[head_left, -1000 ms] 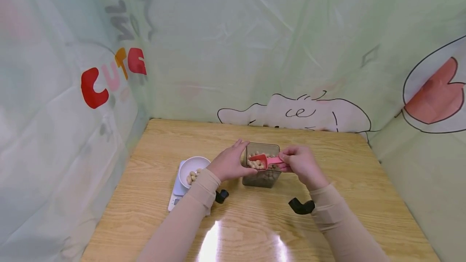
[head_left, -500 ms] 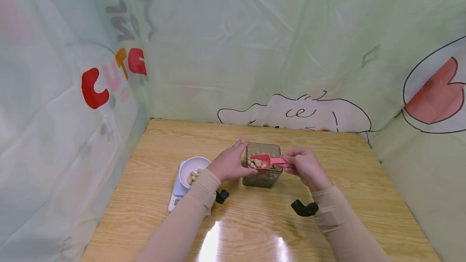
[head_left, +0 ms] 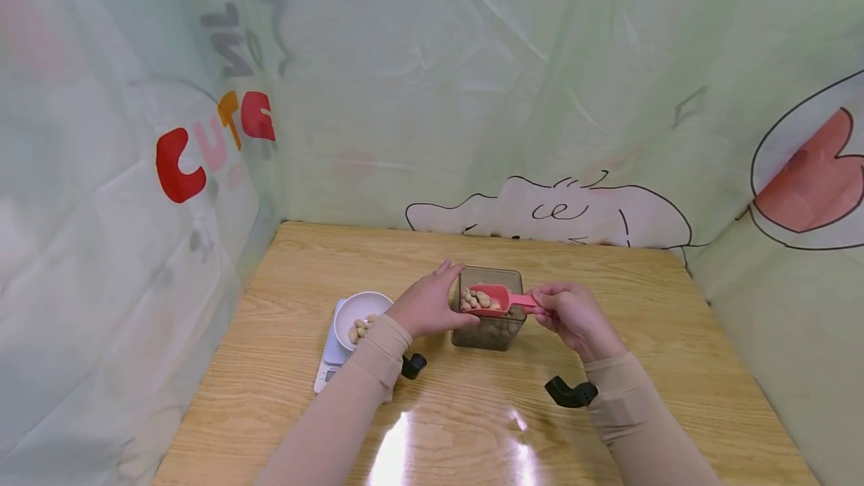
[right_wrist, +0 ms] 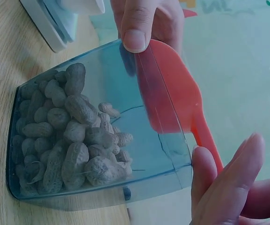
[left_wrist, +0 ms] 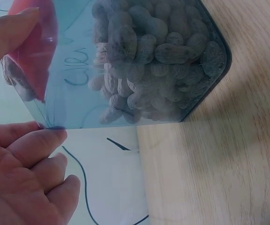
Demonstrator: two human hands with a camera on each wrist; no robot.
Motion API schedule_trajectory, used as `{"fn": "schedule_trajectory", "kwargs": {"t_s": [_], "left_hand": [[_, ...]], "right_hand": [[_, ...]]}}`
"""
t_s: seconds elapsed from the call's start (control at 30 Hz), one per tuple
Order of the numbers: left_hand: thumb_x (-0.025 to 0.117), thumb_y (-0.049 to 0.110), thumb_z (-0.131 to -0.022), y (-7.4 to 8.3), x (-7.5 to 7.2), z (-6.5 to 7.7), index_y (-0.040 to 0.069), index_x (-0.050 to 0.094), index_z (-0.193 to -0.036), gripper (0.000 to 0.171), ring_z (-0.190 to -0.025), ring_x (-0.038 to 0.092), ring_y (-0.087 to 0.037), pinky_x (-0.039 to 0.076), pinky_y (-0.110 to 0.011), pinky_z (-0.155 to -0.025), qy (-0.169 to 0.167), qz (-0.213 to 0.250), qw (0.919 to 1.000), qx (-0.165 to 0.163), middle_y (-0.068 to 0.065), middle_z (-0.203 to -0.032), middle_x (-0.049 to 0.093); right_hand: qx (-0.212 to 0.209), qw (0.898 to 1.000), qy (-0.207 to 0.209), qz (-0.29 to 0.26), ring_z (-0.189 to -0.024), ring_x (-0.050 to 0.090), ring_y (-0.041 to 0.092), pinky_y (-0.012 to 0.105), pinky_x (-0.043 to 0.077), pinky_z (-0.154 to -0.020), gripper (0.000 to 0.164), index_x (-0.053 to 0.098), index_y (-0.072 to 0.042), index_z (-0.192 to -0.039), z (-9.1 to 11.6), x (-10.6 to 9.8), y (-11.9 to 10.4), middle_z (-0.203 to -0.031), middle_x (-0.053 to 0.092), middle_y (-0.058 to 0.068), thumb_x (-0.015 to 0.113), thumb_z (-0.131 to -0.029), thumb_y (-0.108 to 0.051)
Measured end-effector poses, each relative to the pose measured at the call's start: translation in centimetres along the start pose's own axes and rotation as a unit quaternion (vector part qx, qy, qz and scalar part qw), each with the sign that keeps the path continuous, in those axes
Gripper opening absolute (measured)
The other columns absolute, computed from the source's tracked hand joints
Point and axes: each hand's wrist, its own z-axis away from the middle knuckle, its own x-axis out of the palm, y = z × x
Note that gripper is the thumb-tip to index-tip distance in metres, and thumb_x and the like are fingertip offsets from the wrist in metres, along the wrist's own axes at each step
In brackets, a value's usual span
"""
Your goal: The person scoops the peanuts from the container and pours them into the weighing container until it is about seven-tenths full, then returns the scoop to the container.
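A clear, dark-tinted plastic container (head_left: 482,336) stands on the table, its lower part full of unshelled peanuts (right_wrist: 76,126). My left hand (head_left: 428,306) grips its left side near the rim, thumb in front and fingers behind. My right hand (head_left: 572,315) pinches the handle of a red scoop (head_left: 501,297) at the container's right. The scoop's bowl lies level at the container's mouth, above the heap, and carries several peanuts (head_left: 477,300). In the right wrist view the left thumb (right_wrist: 135,40) presses on the rim beside the scoop.
Left of the container, a white bowl (head_left: 346,313) with several peanuts sits on a white kitchen scale (head_left: 328,379), partly hidden by the left sleeve. Printed cloth (head_left: 405,96) hangs behind and beside the wooden table (head_left: 607,276).
My right hand has lifted the scoop out of the peanuts and moved slightly right and toward me, the scoop now levelled and loaded. The left hand has kept its grip on the container.
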Motion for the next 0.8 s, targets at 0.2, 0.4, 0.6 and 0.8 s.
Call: {"fn": "schedule_trajectory", "kwargs": {"t_s": [0.2, 0.4, 0.6, 0.8], "left_hand": [[0.08, 0.063, -0.089, -0.28, 0.2, -0.17, 0.024, 0.028, -0.172, 0.105, -0.16, 0.039, -0.039, 0.044, -0.056, -0.125, 0.0, -0.002, 1.0, 0.005, -0.012, -0.181, 0.022], [0.08, 0.063, -0.089, -0.08, 0.19, -0.07, 0.024, 0.027, -0.172, 0.105, -0.16, 0.041, -0.038, 0.045, -0.055, -0.125, -0.001, -0.004, 1.0, 0.007, -0.012, -0.181, 0.021], [0.077, 0.065, -0.091, 0.11, 0.1, 0.15, 0.023, 0.027, -0.172, 0.105, -0.158, 0.043, -0.04, 0.047, -0.055, -0.123, -0.002, -0.018, 0.9998, 0.011, -0.018, -0.18, 0.022], [0.074, 0.067, -0.093, 0.07, 0.19, 0.42, 0.021, 0.022, -0.174, 0.106, -0.158, 0.042, -0.041, 0.049, -0.057, -0.12, -0.003, -0.025, 0.9996, 0.013, -0.019, -0.18, 0.021]], "right_hand": [[0.002, 1.0, -0.004, -0.023, -0.066, 0.071, 0.002, 0.014, 0.059, -0.062, 0.027, 0.061, 0.013, -0.128, 0.04, -0.25, 0.06, -0.078, 0.079, 0.002, 0.051, -0.112, -0.007], [0.004, 1.0, -0.002, -0.028, -0.064, 0.068, 0.001, 0.015, 0.059, -0.062, 0.024, 0.064, 0.01, -0.125, 0.17, -0.45, -0.04, -0.079, 0.08, 0.003, 0.051, -0.112, -0.006], [0.0, 0.999, -0.006, -0.036, -0.062, 0.066, 0.0, 0.013, 0.057, -0.06, 0.023, 0.072, -0.001, -0.108, 0.32, -0.59, -0.41, -0.078, 0.08, 0.003, 0.05, -0.112, -0.005], [0.002, 0.999, -0.005, -0.038, -0.063, 0.066, 0.0, 0.013, 0.056, -0.06, 0.021, 0.066, 0.006, -0.12, 0.35, -0.19, -0.69, -0.078, 0.079, 0.002, 0.049, -0.112, -0.005]]}}
